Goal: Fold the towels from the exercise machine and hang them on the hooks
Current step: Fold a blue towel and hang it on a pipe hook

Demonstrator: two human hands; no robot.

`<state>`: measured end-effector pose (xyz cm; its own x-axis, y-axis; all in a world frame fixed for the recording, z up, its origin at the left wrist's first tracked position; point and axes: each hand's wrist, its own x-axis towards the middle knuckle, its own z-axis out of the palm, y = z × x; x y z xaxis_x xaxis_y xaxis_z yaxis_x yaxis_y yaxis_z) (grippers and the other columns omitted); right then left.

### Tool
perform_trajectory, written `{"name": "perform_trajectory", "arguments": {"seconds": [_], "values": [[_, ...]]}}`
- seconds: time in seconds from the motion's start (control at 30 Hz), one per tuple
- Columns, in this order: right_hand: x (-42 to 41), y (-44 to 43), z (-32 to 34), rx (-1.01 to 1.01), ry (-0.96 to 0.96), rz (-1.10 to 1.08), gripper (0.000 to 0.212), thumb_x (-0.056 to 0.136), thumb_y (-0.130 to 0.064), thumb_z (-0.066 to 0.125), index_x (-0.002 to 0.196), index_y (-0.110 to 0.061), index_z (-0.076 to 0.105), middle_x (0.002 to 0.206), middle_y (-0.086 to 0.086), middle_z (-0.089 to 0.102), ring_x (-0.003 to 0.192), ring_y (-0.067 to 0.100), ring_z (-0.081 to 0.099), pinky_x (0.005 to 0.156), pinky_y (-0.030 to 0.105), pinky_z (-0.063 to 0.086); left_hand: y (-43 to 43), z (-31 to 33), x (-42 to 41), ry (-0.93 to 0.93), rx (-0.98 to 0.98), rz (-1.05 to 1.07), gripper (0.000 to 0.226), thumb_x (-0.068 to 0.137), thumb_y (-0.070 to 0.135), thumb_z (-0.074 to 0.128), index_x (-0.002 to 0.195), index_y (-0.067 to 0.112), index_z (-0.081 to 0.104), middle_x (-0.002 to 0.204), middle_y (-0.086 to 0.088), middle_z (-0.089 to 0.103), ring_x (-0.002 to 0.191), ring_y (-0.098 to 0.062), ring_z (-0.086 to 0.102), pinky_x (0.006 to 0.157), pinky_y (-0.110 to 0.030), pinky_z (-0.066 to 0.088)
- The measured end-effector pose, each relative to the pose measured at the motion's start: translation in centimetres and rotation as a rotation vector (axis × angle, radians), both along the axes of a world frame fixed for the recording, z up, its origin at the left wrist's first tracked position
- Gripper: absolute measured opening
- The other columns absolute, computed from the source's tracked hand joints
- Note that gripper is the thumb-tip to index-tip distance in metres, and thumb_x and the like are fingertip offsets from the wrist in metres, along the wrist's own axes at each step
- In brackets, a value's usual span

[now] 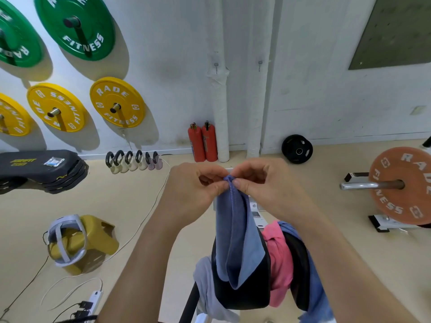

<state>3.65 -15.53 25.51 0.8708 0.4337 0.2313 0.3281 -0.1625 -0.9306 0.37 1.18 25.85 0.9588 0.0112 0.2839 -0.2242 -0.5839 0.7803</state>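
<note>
Step in hand, by look of it: folding, top corners brought together. Left hand [193,191] and right hand [258,186] both pinch top edge of blue terry towel [233,231], held above black padded exercise machine [242,299]. Towel hangs doubled lengthwise, lower point against machine pad. Pink towel [279,257] and pale grey towel [205,283] lie draped on machine. Next move probably: lift fold to small metal wall hooks [216,65] beyond machine, and it needs firm pinch so layers stay aligned

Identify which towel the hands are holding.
The blue towel hanging in the middle: the left hand and right hand pinch its top edge. The pink towel and grey towel lie draped on the machine.
</note>
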Motion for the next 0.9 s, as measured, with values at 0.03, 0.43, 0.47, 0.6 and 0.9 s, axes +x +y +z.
{"name": "perform_trajectory", "arguments": {"seconds": [0.03,0.43,0.47,0.6,0.9], "values": [[0.0,0.1,0.1,-0.023,-0.021,0.002,0.025,0.081,0.002,0.068,0.078,-0.022,0.066,0.073,-0.005,0.069,0.066,0.003,0.062,0.065,0.014,0.049,0.1,0.1,0.0,-0.023,0.029,0.009,0.027,0.076,0.006,0.075,0.076,0.033,0.072,0.072,0.012,0.072,0.069,-0.003,0.066,0.070,-0.020,0.054],[5.0,-5.0,-9.5,-0.852,0.295,-0.207,0.026,0.077,0.002,0.053,0.078,-0.024,0.053,0.073,0.000,0.056,0.070,0.022,0.055,0.053,0.025,0.039,8.7,-1.3,0.2,-0.184,-0.118,0.525,0.015,0.081,0.009,0.068,0.088,0.022,0.067,0.079,0.002,0.068,0.074,-0.011,0.063,0.078,-0.026,0.050],[5.7,-5.3,-8.9,-0.784,0.373,-0.229,0.028,0.079,0.004,0.051,0.079,-0.024,0.054,0.070,0.002,0.056,0.062,0.019,0.054,0.048,0.022,0.039,9.5,-2.3,0.2,-0.115,-0.127,0.562,0.015,0.081,0.009,0.069,0.085,0.023,0.067,0.081,-0.001,0.067,0.074,-0.015,0.062,0.078,-0.028,0.048],[7.7,-5.3,-6.4,-0.345,0.635,-0.352,0.026,0.087,0.006,0.045,0.091,-0.016,0.059,0.072,0.010,0.057,0.045,0.011,0.051,0.035,0.015,0.039,11.3,-5.0,0.4,0.060,-0.313,0.583,0.021,0.081,0.008,0.068,0.071,0.025,0.064,0.070,0.000,0.062,0.055,-0.010,0.055,0.061,-0.020,0.044],[10.4,-5.9,-4.4,-0.743,0.690,-0.294,0.020,0.085,0.002,0.046,0.093,-0.009,0.062,0.049,0.007,0.056,0.037,0.010,0.052,0.036,0.014,0.036,11.0,-9.1,4.2,0.329,-0.424,0.452,0.019,0.087,-0.001,0.055,0.083,0.014,0.067,0.065,-0.007,0.055,0.048,-0.018,0.041,0.050,-0.025,0.034]]}}
